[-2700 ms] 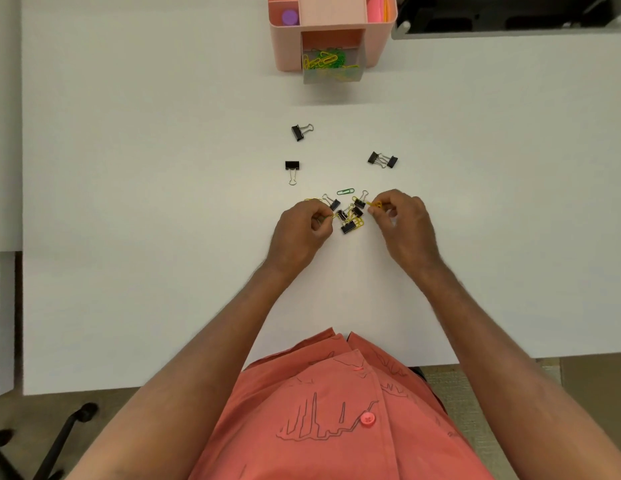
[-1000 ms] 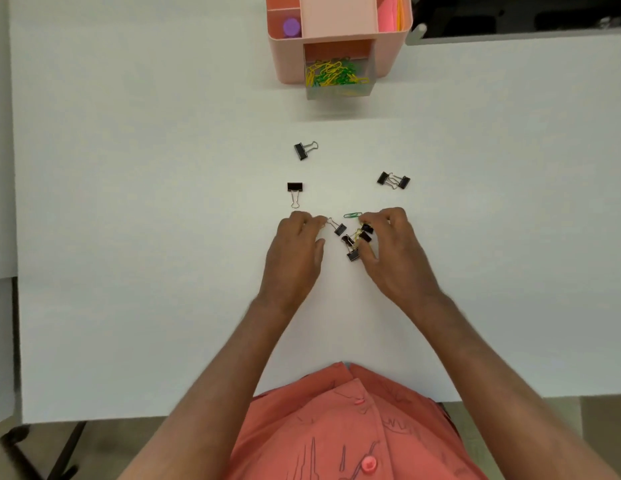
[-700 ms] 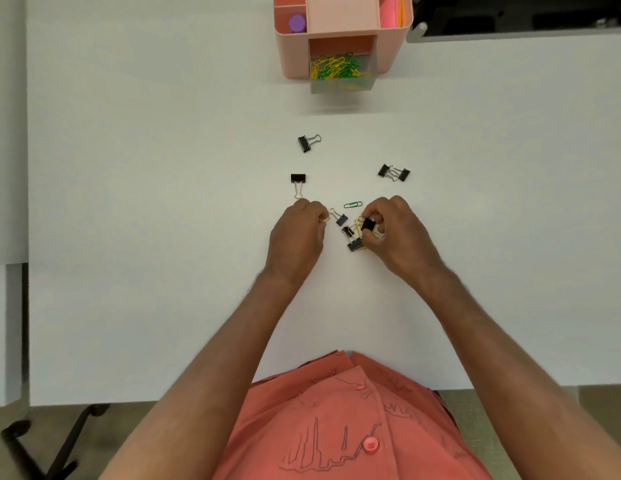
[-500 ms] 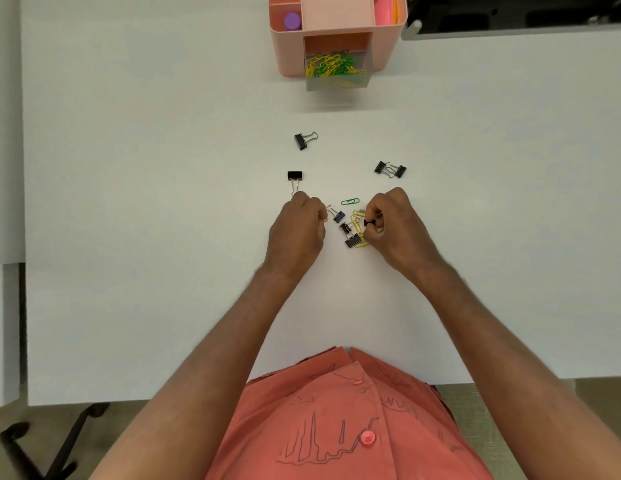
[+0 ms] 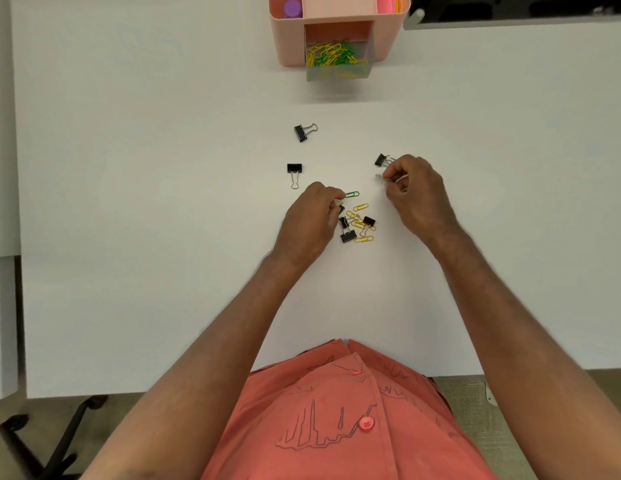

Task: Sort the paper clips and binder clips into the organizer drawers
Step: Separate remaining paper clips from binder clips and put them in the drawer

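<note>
A pink organizer (image 5: 288,39) stands at the table's far edge, its clear drawer (image 5: 337,72) pulled out and holding yellow and green paper clips. A small pile (image 5: 357,223) of yellow paper clips and black binder clips lies between my hands. My left hand (image 5: 311,220) pinches one end of a green paper clip (image 5: 352,194) just above the pile. My right hand (image 5: 414,190) is raised to the right of the pile, fingers closed on a binder clip whose wire handle (image 5: 380,177) sticks out. Loose binder clips lie at the upper left (image 5: 304,132), left (image 5: 294,168) and beside my right fingers (image 5: 381,160).
The organizer's top compartments hold a purple round item (image 5: 292,8) and pink notes (image 5: 388,0). A dark device with a grey edge (image 5: 510,19) sits at the back right. The white table's near edge (image 5: 163,393) is by my body; a chair base (image 5: 59,441) is below left.
My right hand took a binder clip out of the pile and lifted it up and to the right. My left hand shifted right onto the green paper clip.
</note>
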